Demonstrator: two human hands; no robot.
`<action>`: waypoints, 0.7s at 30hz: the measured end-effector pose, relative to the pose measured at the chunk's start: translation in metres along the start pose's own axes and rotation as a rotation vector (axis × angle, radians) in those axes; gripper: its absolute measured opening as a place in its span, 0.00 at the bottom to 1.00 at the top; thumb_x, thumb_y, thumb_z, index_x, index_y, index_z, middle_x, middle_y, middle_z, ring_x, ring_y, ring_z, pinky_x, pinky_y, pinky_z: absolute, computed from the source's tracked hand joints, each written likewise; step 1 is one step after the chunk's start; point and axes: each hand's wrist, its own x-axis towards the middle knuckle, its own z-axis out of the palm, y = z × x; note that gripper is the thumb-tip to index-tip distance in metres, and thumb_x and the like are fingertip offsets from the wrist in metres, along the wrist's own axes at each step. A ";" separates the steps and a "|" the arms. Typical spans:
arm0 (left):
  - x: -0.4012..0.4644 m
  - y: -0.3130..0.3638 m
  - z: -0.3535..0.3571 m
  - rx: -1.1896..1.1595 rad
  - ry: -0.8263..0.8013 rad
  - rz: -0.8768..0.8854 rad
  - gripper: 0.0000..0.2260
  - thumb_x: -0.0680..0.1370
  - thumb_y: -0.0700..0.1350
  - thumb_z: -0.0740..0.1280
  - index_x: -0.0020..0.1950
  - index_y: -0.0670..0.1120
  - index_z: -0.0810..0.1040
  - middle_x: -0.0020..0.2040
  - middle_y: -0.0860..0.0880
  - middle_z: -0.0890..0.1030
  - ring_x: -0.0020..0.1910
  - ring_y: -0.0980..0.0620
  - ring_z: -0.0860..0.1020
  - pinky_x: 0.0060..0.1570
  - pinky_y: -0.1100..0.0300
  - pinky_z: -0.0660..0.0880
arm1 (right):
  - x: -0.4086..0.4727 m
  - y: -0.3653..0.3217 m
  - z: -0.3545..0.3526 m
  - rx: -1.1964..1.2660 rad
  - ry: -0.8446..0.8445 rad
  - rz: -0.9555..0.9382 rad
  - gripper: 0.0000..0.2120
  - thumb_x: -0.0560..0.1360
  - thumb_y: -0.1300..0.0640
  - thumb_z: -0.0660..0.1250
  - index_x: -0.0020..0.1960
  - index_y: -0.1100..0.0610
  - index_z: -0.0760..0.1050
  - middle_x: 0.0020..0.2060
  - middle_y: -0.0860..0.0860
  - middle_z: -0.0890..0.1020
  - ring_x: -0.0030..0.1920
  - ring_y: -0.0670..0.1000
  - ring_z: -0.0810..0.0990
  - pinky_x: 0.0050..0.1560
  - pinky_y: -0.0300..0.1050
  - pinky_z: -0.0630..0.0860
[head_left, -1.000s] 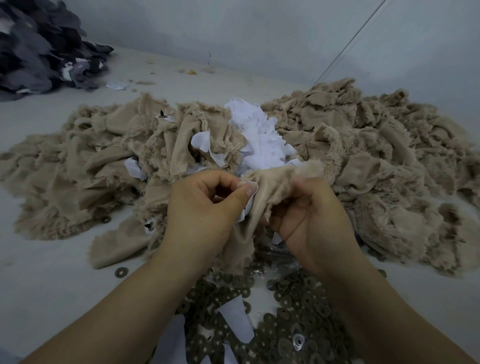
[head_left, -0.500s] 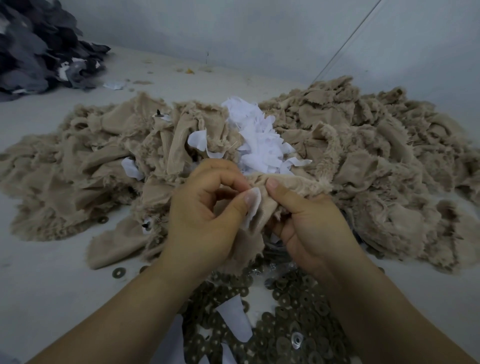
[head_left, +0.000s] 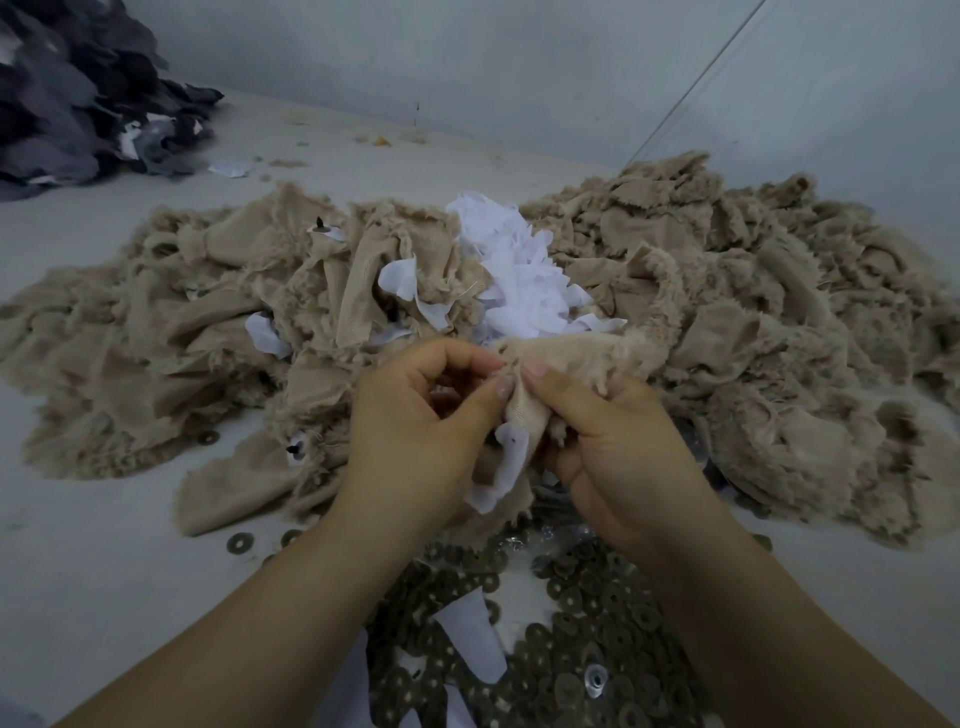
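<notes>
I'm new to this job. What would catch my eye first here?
A wide heap of beige cloth scraps fills the middle, with white slips piled at its centre. In front, the left hand and right hand pinch one beige scrap over a spread of dark metal rings.

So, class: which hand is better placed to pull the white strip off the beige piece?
Left, probably. The white strip hangs beside the left hand, just below its thumb; the right hand grips the beige piece more fully and can hold it steady.
</notes>
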 end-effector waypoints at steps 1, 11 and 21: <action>0.000 0.001 0.000 -0.005 0.007 -0.002 0.06 0.77 0.37 0.71 0.43 0.47 0.82 0.38 0.48 0.83 0.36 0.49 0.82 0.36 0.55 0.82 | -0.001 -0.001 0.002 0.008 -0.014 0.032 0.24 0.66 0.54 0.73 0.56 0.69 0.77 0.44 0.60 0.86 0.47 0.58 0.86 0.48 0.53 0.83; -0.001 0.000 0.006 -0.106 0.081 -0.080 0.07 0.77 0.36 0.69 0.41 0.45 0.82 0.35 0.48 0.82 0.35 0.54 0.79 0.38 0.59 0.80 | -0.004 -0.008 0.008 0.262 -0.055 0.335 0.17 0.81 0.64 0.56 0.65 0.71 0.73 0.59 0.67 0.81 0.64 0.64 0.78 0.67 0.59 0.73; -0.002 -0.002 0.008 -0.192 0.088 -0.093 0.05 0.76 0.35 0.69 0.43 0.43 0.83 0.40 0.44 0.84 0.41 0.46 0.82 0.45 0.55 0.82 | -0.003 -0.006 0.009 0.156 -0.024 0.318 0.27 0.68 0.54 0.68 0.64 0.66 0.76 0.58 0.63 0.83 0.57 0.59 0.83 0.61 0.51 0.79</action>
